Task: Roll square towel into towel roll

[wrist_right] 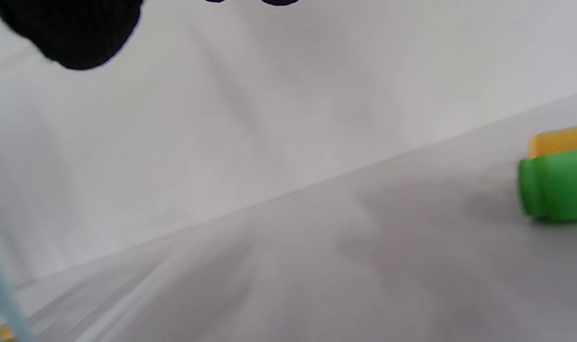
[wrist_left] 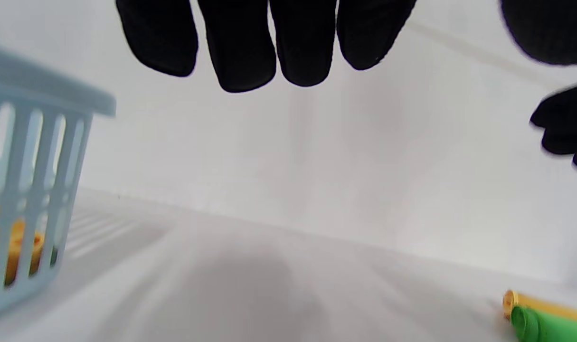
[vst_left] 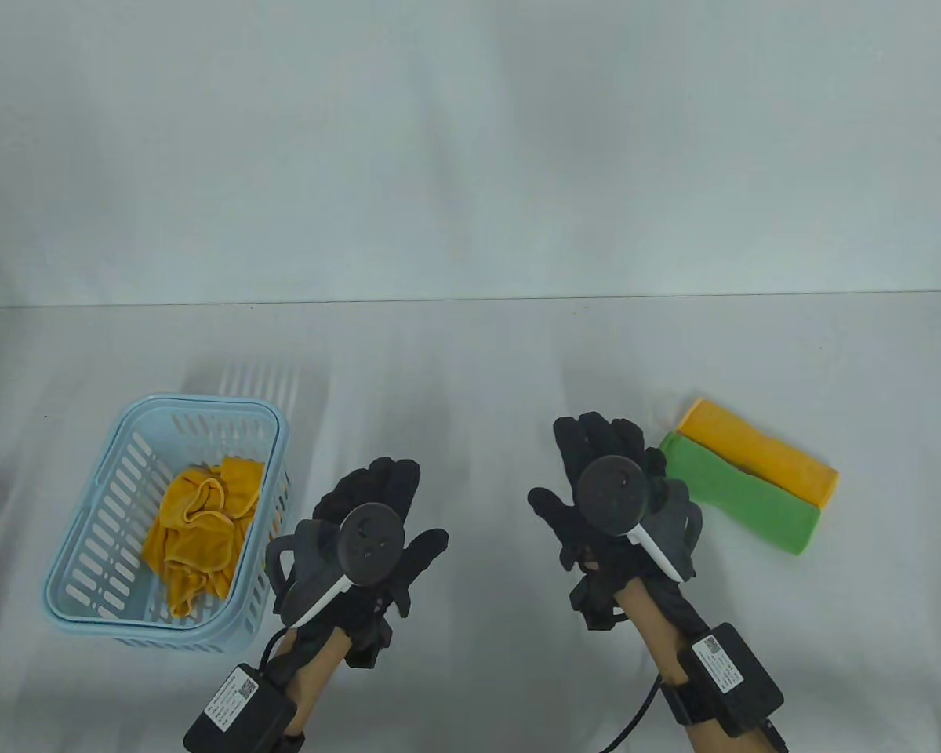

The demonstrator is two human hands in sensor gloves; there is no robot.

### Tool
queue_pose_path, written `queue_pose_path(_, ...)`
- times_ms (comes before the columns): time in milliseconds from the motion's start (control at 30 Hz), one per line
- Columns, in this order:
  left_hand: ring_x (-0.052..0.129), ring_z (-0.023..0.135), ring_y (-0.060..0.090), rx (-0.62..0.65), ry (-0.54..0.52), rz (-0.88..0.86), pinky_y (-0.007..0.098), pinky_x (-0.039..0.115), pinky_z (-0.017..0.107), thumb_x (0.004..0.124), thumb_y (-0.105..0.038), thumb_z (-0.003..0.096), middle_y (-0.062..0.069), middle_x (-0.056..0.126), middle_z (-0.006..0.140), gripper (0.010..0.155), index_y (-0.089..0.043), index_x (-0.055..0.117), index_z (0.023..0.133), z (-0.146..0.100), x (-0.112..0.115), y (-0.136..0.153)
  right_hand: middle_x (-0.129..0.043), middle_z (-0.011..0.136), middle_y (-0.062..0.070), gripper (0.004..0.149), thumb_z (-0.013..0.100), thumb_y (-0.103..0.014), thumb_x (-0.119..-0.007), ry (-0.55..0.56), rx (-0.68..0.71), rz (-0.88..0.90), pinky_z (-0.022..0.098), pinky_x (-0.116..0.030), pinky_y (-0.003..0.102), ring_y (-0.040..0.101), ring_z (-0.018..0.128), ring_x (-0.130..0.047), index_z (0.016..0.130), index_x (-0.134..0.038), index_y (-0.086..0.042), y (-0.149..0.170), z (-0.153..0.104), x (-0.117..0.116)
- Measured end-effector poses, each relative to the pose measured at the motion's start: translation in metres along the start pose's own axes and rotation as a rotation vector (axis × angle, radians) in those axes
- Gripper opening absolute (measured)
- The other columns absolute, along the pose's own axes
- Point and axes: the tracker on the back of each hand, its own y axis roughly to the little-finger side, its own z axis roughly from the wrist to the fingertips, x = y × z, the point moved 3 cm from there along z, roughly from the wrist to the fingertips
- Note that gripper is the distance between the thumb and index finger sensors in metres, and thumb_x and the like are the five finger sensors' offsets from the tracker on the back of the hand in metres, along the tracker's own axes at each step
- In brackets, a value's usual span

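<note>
Both gloved hands, left (vst_left: 380, 514) and right (vst_left: 600, 471), hover over the white table (vst_left: 470, 376), fingers relaxed and holding nothing. A crumpled yellow square towel (vst_left: 196, 529) sits in the pale blue slotted plastic basket (vst_left: 86, 541) (left side); green (vst_left: 741, 494) and yellow (vst_left: 761, 459) towel rolls lie touching at right.

A pale blue slotted basket (vst_left: 110, 541) holds a crumpled mustard-yellow towel (vst_left: 200, 529). A green towel roll (vst_left: 741, 494) lies against a yellow-orange towel roll (vst_left: 761, 459), both seemingly plain, on a white bench (vst_left: 470, 376). Black gloves cover both hands (vst_left: 376, 502).
</note>
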Motion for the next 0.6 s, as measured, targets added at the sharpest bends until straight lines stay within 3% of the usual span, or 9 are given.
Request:
queue_pose_path(233, 0.064, 0.107, 0.039, -0.074, -0.04, 0.048, 0.061, 0.058, 0.075, 0.072, -0.068, 0.0324, 0.002, 0.054, 0.117, 0.088, -0.032, 0.05, 0.109, 0.011, -0.075, 0.026, -0.024, 0.114, -0.01, 0.086, 0.03, -0.066, -0.07, -0.02, 0.089, 0.014, 0.074, -0.025, 0.068, 0.034, 0.11, -0.022, 0.099, -0.025, -0.045, -0.014, -0.02, -0.022)
queue_pose_path(333, 0.063, 0.107, 0.039, -0.13, -0.013, 0.11, 0.061, 0.058, 0.075, 0.073, -0.067, 0.0328, 0.002, 0.054, 0.117, 0.088, -0.032, 0.049, 0.109, 0.019, -0.093, 0.051, -0.024, 0.113, -0.01, 0.086, 0.03, -0.066, -0.07, -0.037, 0.093, -0.002, 0.074, -0.025, 0.068, 0.034, 0.11, -0.022, 0.099, -0.024, -0.044, -0.014, -0.024, -0.027)
queue_pose_path(500, 0.065, 0.107, 0.038, -0.29, 0.048, 0.156, 0.061, 0.059, 0.075, 0.073, -0.065, 0.0337, 0.002, 0.055, 0.117, 0.086, -0.032, 0.049, 0.109, 0.032, -0.098, 0.11, -0.024, 0.113, -0.009, 0.085, 0.031, -0.065, -0.07, -0.07, 0.073, 0.015, 0.074, -0.026, 0.068, 0.034, 0.11, -0.023, 0.099, -0.023, -0.044, -0.01, -0.022, -0.032)
queue_pose_path(600, 0.064, 0.107, 0.038, -0.406, 0.128, 0.133, 0.061, 0.059, 0.075, 0.073, -0.064, 0.0339, 0.002, 0.055, 0.116, 0.085, -0.031, 0.049, 0.109, 0.04, -0.082, 0.153, -0.025, 0.113, -0.009, 0.084, 0.031, -0.064, -0.07, -0.074, 0.062, 0.03, 0.074, -0.026, 0.067, 0.034, 0.11, -0.023, 0.099, -0.024, -0.044, -0.006, -0.02, -0.032)
